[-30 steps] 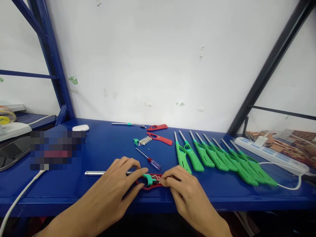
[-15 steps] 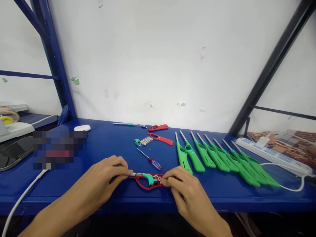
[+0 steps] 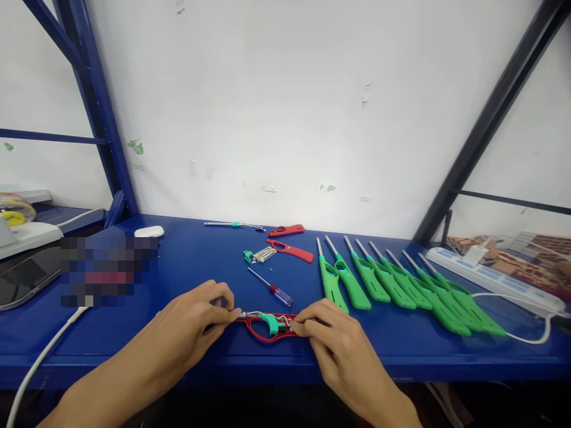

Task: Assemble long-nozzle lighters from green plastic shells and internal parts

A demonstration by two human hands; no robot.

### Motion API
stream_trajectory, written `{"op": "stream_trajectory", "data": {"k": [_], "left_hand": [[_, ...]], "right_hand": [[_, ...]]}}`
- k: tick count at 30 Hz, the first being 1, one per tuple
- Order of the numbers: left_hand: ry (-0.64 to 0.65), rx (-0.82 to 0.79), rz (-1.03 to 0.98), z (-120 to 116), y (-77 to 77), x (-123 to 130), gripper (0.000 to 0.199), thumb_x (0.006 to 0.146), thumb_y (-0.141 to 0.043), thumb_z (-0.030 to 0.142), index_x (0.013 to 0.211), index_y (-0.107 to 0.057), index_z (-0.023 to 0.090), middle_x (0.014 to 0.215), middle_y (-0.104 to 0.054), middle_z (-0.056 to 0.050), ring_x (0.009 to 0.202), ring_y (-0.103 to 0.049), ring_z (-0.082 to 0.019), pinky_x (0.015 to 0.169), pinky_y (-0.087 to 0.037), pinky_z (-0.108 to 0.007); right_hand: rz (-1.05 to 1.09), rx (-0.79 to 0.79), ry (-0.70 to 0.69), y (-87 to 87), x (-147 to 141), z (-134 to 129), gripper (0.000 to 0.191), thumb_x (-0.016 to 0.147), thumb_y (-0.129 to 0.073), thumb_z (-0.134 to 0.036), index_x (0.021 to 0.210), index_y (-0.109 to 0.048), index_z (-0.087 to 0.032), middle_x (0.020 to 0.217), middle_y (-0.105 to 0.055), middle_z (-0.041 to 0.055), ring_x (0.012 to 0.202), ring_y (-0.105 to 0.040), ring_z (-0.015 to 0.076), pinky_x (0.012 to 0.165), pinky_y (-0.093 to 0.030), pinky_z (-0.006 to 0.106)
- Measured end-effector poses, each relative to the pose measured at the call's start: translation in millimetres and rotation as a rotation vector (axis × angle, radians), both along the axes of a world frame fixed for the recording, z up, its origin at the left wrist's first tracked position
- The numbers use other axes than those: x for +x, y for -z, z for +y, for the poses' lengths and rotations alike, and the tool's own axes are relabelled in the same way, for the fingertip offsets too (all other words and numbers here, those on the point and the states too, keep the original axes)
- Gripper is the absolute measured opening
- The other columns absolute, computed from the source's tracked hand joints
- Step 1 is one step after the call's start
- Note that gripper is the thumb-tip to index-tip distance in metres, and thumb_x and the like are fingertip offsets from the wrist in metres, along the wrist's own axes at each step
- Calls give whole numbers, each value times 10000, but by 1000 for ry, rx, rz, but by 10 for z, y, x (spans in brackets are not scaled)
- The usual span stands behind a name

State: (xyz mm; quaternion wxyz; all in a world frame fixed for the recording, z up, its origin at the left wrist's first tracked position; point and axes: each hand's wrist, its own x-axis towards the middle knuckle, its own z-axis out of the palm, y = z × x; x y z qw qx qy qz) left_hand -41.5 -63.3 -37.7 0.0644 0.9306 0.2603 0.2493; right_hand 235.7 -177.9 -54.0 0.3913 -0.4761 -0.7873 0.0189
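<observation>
Near the table's front edge lies a red lighter shell half (image 3: 256,336), its inside facing up, with a green trigger (image 3: 270,323) and thin white wires in it. My left hand (image 3: 203,318) is closed in a pinch at the shell's left end, around the metal tube (image 3: 241,315) there. At the right end my right hand (image 3: 332,333) pinches the shell's handle, fingertips by the wires; it covers that end. Just beyond the shell is a screwdriver (image 3: 281,295) with a clear purple handle. Behind it sit a loose green trigger (image 3: 248,256) and a clear fuel tank (image 3: 264,254).
Several green lighters (image 3: 352,285) lie in a row on the right, beside a white power strip (image 3: 486,279). Two red shell halves (image 3: 294,252) and a metal lighter tube (image 3: 220,224) lie at the back. A white case (image 3: 148,232) and a phone (image 3: 29,276) are on the left.
My left fingertips have shifted slightly on the metal tube at the shell's left end. The right hand and the red shell stay almost where they were.
</observation>
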Motion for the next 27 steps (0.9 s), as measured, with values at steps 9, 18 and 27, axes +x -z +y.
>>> {"op": "stream_trajectory", "data": {"k": [9, 18, 27], "left_hand": [[-32, 283, 99, -58, 74, 69, 460, 974, -352, -30, 907, -726, 228, 944, -652, -35, 708, -626, -169, 615, -435, -285], [-86, 238, 29, -258, 67, 193, 183, 1070, -487, 202, 1031, -664, 229, 1064, -669, -88, 957, -636, -324, 904, -519, -532], [13, 156, -99, -207, 188, 296, 269, 1095, -452, 157, 1273, -612, 281, 1211, -624, -60, 1060, -602, -267, 973, -475, -453]], "right_hand": [[-3, -2, -7, 11, 9, 5, 310, 1046, -480, -13, 977, -688, -232, 1004, -727, 23, 893, -635, 198, 760, -496, 328], [-3, 33, 0, 48, 8, 25, 312, 1025, -500, 14, 981, -678, -238, 1015, -737, -3, 915, -637, 190, 819, -481, 343], [37, 130, 140, 70, 44, 57, 368, 1027, -459, -48, 1061, -739, -284, 1166, -751, 15, 1056, -687, 197, 913, -531, 334]]}}
